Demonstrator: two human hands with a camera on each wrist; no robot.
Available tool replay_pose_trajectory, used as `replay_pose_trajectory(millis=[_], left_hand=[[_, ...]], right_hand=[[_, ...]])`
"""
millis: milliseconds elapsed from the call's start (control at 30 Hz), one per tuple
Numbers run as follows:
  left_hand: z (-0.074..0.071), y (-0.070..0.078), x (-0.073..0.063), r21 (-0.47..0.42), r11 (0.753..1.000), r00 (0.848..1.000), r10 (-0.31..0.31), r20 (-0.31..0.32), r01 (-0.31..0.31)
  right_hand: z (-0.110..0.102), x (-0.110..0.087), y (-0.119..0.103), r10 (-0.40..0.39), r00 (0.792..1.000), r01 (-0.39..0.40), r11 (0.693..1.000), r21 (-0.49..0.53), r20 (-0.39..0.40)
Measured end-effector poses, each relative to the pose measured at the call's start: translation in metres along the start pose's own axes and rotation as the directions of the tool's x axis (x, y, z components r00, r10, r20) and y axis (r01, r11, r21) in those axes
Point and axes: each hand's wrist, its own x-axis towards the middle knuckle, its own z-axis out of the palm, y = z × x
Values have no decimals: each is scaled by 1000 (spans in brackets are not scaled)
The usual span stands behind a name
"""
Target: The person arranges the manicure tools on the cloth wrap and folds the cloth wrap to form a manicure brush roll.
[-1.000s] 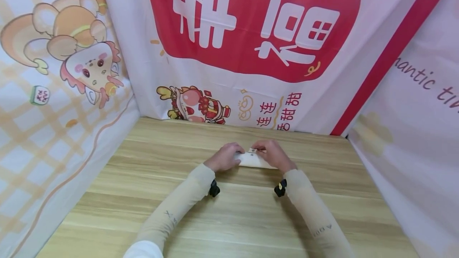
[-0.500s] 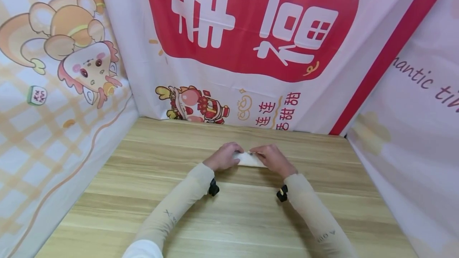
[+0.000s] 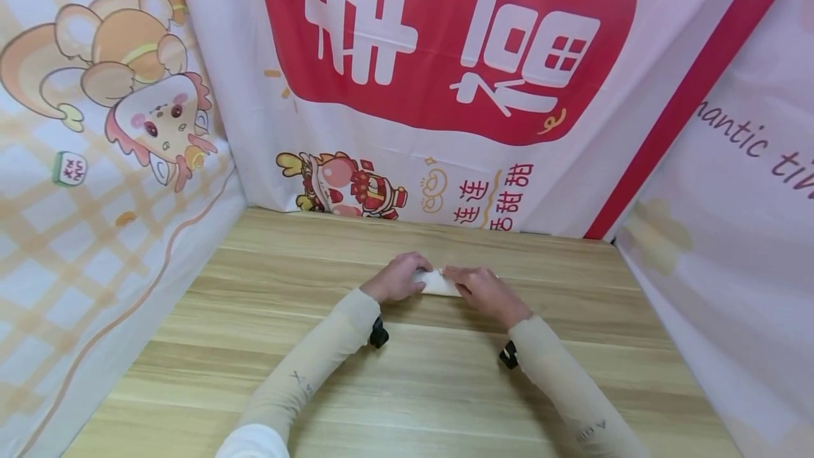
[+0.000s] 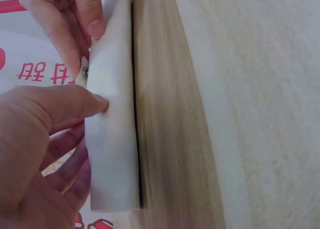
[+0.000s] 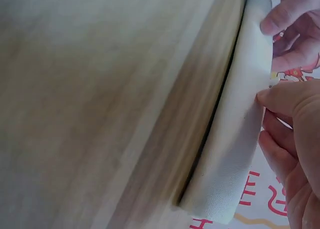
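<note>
A long, narrow white pouch (image 3: 439, 284) with a woven texture lies near the back of the table, between both hands. My left hand (image 3: 399, 278) holds its left part, thumb on the face toward me and fingers behind, as the left wrist view shows. A small tab with a metal snap (image 4: 85, 72) sticks out at the pouch's back edge. My right hand (image 3: 488, 290) pinches at that edge beside the tab, its thumb (image 5: 272, 96) on the near side and its fingers curled behind. Most of the tab is hidden behind the pouch and fingers.
The wood-grain table (image 3: 407, 387) stretches toward me from the pouch. A printed white and red cloth (image 3: 356, 115) hangs close behind the hands, and patterned cloths (image 3: 95, 232) enclose the sides. A small black camera is on each wrist.
The snap tab stood up in view a second ago and is now folded back, largely covered by my right fingers. My right wrist has shifted slightly outward and toward me; the left hand stays put.
</note>
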Motion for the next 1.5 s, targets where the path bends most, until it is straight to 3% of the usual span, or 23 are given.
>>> replay_pose_trajectory(millis=[267,500,733,1000,1167,1333,1500], left_hand=[[1,2,-3,0,1000,1000,0,-11,0],[3,3,-4,3,1000,999,24,-26,-24],[4,5,-6,21,999,998,49,-46,-49],[6,4,-8,19,999,999,26,-34,-25],[5,3,-8,35,999,998,40,-44,-39],[1,2,-9,37,999,999,34,-33,-33],[0,3,-18,44,998,999,43,8,-43]], right_hand=[[1,-10,-18,-30,999,29,993,-115,-10],[4,-18,-26,-63,998,58,962,-267,-9],[5,-19,-30,-80,997,70,952,-299,-20],[6,-18,-34,-89,996,79,947,-312,-16],[3,-14,-35,-51,999,53,964,-261,15],[-9,-10,-30,5,996,3,997,-82,90],[-29,-22,-26,65,989,-65,998,0,134]])
